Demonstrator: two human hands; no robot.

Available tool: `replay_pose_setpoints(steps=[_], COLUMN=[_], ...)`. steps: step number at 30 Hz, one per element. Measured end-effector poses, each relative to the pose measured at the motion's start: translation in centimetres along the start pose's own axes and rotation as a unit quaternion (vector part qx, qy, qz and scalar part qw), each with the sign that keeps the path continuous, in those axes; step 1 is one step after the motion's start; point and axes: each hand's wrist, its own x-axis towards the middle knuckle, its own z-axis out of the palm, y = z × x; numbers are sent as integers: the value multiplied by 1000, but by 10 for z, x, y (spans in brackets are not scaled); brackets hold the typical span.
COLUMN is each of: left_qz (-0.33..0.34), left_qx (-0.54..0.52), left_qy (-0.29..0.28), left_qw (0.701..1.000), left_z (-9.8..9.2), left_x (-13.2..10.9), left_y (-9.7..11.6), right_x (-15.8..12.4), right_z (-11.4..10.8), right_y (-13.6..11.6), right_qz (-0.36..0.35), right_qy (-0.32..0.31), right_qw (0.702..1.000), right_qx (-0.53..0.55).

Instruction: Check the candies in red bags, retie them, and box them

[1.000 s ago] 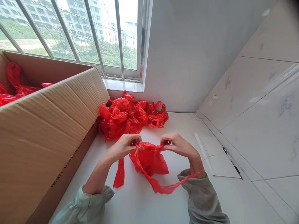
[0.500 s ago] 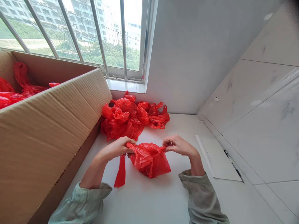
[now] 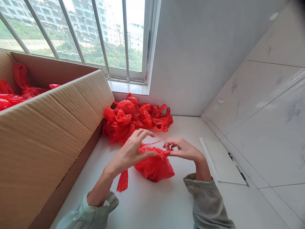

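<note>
A crumpled red plastic bag (image 3: 154, 167) lies on the white counter (image 3: 166, 203) between my hands. My left hand (image 3: 132, 152) pinches one of its handle strips at the bag's top, with the other fingers spread. My right hand (image 3: 182, 149) pinches the other handle end at the bag's upper right. A loose red strip (image 3: 122, 180) hangs down on the left under my left wrist. Behind the bag, against the wall, sits a pile of bunched red bags (image 3: 135, 119).
A large open cardboard box (image 3: 52, 127) stands at the left with more red bags (image 3: 14, 89) inside. A white ruler and paper sheet (image 3: 219, 162) with a black pen (image 3: 237, 168) lie at the right by the tiled wall. A barred window (image 3: 95, 38) is behind.
The long handle loop hanging toward my right sleeve was pulled in. My left hand has moved right over the bag's top, fingers spreading; the hands are now closer together.
</note>
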Motion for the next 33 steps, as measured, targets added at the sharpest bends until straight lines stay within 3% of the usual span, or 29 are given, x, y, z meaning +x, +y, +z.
replay_pose_setpoints(steps=[3, 6, 17, 26, 31, 33], left_qz=[37, 26, 38, 36, 42, 42], left_qx=[42, 46, 15, -5, -15, -16], left_qy=[-95, -127, -100, -90, -89, -90], left_qw=[994, 991, 994, 995, 995, 995], left_z=[15, 21, 10, 14, 8, 6], left_x=[0, 2, 6, 6, 6, 6], left_y=[7, 1, -21, -26, -25, -24], right_x=[3, 6, 11, 3, 8, 10], right_z=[4, 7, 9, 4, 9, 10], right_y=[-3, -1, -2, -6, 1, 5], right_qz=[-25, -21, -23, -43, 20, 18], right_qy=[-11, 17, 155, 75, 79, 110], right_qw=[996, 995, 985, 995, 996, 991], right_qx=[90, 96, -75, 47, -33, -72])
